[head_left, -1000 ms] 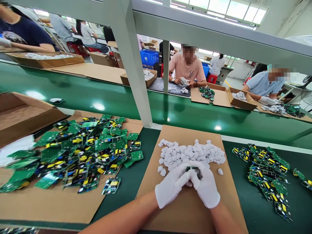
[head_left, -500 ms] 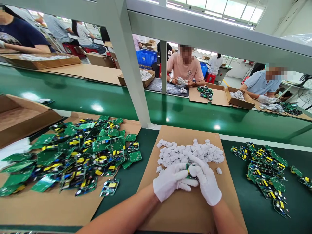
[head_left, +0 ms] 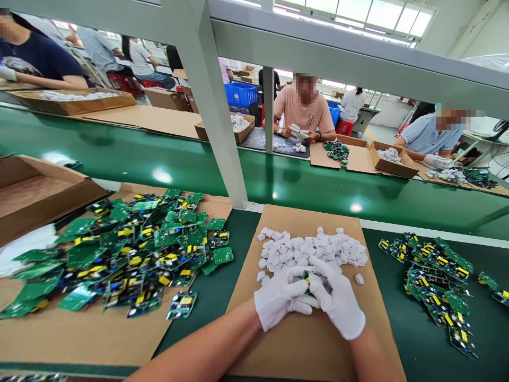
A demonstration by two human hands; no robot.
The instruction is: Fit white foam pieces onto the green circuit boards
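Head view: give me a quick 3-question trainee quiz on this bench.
1. True or false: both white-gloved hands close on one small green circuit board.
2. The heap of small white plastic caps lies on: A) brown cardboard sheet B) bare green mat C) blue crate.
3. On which side of the person is the larger pile of green circuit boards?

Key: 1 true; 2 A; 3 left.
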